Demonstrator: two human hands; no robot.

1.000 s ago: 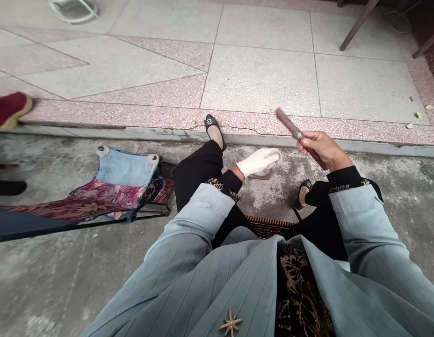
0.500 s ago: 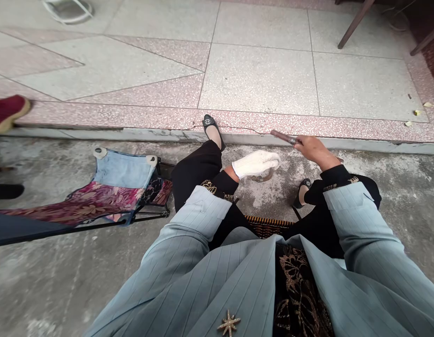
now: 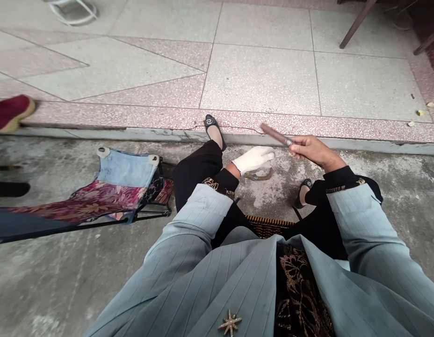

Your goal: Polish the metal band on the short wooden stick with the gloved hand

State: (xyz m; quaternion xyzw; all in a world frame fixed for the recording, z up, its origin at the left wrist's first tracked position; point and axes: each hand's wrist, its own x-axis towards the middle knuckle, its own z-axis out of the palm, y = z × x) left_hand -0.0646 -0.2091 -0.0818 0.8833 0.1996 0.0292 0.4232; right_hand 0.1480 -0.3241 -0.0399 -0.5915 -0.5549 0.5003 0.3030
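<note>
My right hand (image 3: 313, 150) is closed round the handle of a knife (image 3: 275, 135) whose dark blade points up and to the left over the concrete. My left hand (image 3: 255, 159) wears a white glove and lies low between my knees, fingers curled over a curved brown piece (image 3: 259, 176) on the ground. Whether it grips that piece or only rests on it is hidden. The blade tip hangs just above the gloved fingers. I sit in a pale blue striped jacket with black trousers and black flat shoes (image 3: 212, 124).
A folding stool with a blue and floral cloth seat (image 3: 108, 192) stands at my left. A raised step of pink and grey tiles (image 3: 259, 70) runs across in front. A red shoe (image 3: 10, 112) lies at far left, wooden legs (image 3: 357, 23) at top right.
The knife swung down from its raised position, then came slightly back up and to the left, nearer the gloved hand. The gloved hand stayed low over the brown piece.
</note>
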